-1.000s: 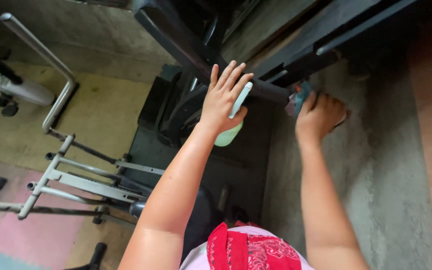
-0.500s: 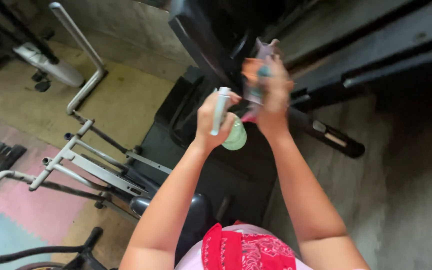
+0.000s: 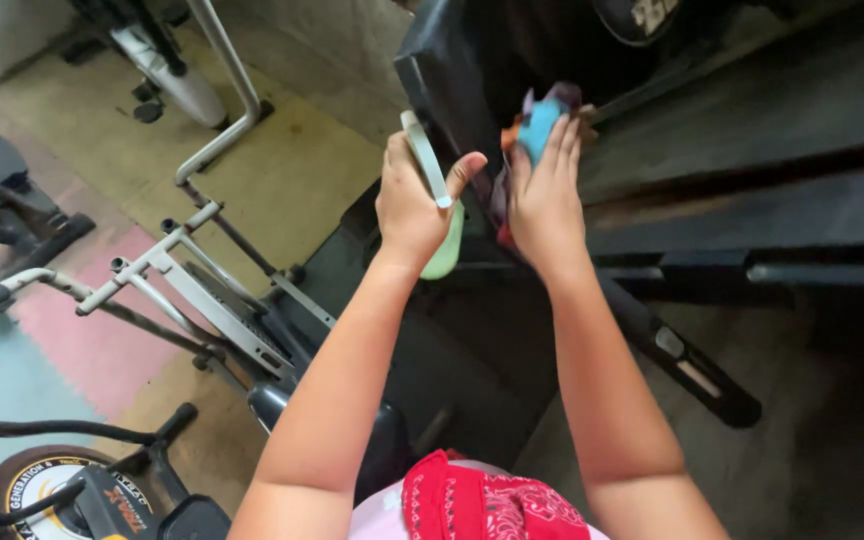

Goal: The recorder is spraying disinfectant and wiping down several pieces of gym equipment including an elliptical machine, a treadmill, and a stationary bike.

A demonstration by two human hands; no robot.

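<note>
Room: gym floor seen from above, with yellowish, pink and pale blue mats [image 3: 102, 350] on the left and bare grey concrete on the right
Black machine: big dark exercise machine [image 3: 752, 170] fills the top right, its padded black edge right in front of both hands
Left hand: left hand [image 3: 414, 200] is up at the machine's edge, fingers [image 3: 397, 165] curled tight around a spray bottle, thumb pointing up beside it
Spray bottle: pale green spray bottle [image 3: 444, 235] with a whitish trigger head, held tilted, its body showing below the palm, just beside the other hand
Right hand: right hand [image 3: 544, 195] is pressed flat, fingers together and stretched upward over a cloth
Cloth: bunched cloth [image 3: 540, 118] in blue, orange and purple, pinned between the right hand and the black padded edge, its top poking out above the fingertips
Left side: white-framed exercise machine [image 3: 177, 275] stands on the mats, well apart from the hands
Bottom left: black exercise bike [image 3: 72, 490] with a round disc
Bottom edge: red patterned bandana [image 3: 487, 505] on the person's front
</note>
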